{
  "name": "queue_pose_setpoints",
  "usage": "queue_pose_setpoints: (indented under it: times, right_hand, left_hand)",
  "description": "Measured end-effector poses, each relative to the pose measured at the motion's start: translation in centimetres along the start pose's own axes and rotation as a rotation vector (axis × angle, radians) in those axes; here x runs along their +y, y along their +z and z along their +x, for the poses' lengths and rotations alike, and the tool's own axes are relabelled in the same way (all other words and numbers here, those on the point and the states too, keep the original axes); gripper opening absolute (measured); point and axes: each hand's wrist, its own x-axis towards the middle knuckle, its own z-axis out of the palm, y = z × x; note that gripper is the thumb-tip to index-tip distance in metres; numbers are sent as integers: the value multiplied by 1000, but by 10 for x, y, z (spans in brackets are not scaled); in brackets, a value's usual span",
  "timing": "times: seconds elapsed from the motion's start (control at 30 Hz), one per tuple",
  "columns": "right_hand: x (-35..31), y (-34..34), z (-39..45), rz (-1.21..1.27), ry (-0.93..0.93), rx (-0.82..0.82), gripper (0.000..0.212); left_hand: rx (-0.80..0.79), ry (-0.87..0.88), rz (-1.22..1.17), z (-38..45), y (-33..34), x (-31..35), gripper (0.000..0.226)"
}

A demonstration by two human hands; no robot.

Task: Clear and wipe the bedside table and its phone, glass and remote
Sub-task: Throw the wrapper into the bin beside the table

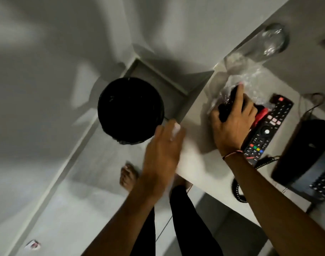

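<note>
Pale grey floor fills the left of the frame, with a round black bin [130, 110] at centre. Beside it, the left hand [162, 150] pinches a small white scrap [176, 128]. On the white worktop [195, 145], the right hand [231, 122] closes its grip on crumpled clear plastic wrapping [250, 78]. Rightward lie a black button-covered remote [268, 126], a clear drinking glass [272, 39] at upper right, and a black corded phone [305, 154].

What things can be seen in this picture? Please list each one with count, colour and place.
bin: one, black, on the floor left of the table
table: one, white, at right
glass: one, clear, far end of the table
plastic wrappers: a crumpled clear heap, between glass and remote, a dark item among them
remote: one, black with coloured buttons, on the table
phone: one, black, corded, right edge of the table
scrap: one, white, on the floor at bottom left
left hand: blurred, holds something small and white near the bin
right hand: grips the dark item
</note>
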Motion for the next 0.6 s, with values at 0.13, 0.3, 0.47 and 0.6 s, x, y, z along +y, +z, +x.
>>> queue_pose_setpoints:
  times: [0.13,0.3,0.47,0.6]
  right_hand:
    - [-13,18,-10,29,-9,-26,60]
    - [-20,9,-16,310,-75,-33,47]
    - [-69,-15,-32,961,256,-111,27]
    - [-129,-19,-48,1367,686,-319,30]
  left_hand:
    - [141,-87,215,17,-24,-71,54]
    - [-121,-283,403,40,-48,-119,80]
    - [-55,-443,-456,41,-60,-94,62]
    - [-333,-675,-1134,27,-68,-42,67]
